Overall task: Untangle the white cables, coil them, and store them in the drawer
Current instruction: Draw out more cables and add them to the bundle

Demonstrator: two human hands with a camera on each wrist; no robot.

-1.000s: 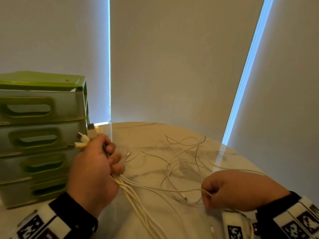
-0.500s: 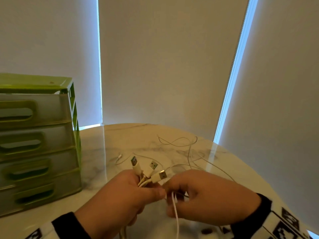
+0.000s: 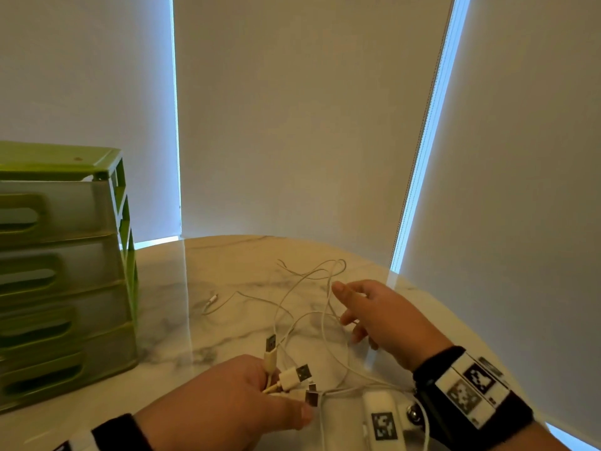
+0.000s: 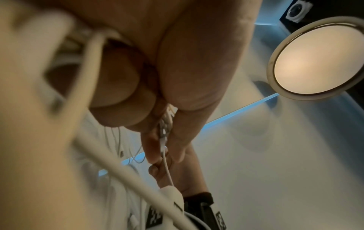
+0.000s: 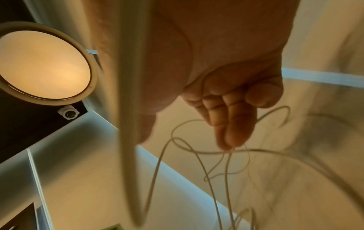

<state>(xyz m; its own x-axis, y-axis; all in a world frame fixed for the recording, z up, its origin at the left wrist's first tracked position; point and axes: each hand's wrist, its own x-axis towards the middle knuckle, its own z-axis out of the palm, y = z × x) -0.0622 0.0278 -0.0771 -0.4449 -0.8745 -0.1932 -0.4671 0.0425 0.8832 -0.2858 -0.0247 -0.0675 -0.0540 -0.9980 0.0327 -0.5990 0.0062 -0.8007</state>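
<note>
While left hand (image 3: 227, 398) grips plugs (image 3: 294, 375), cables (image 3: 305, 307) trail beyond.

no readable text, only coded square markers on wristbands (image 3: 468, 385)

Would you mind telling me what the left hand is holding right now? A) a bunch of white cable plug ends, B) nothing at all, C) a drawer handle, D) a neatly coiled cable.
A: the left hand grips several white cables near their USB plugs, which stick out past its fingers.
</note>
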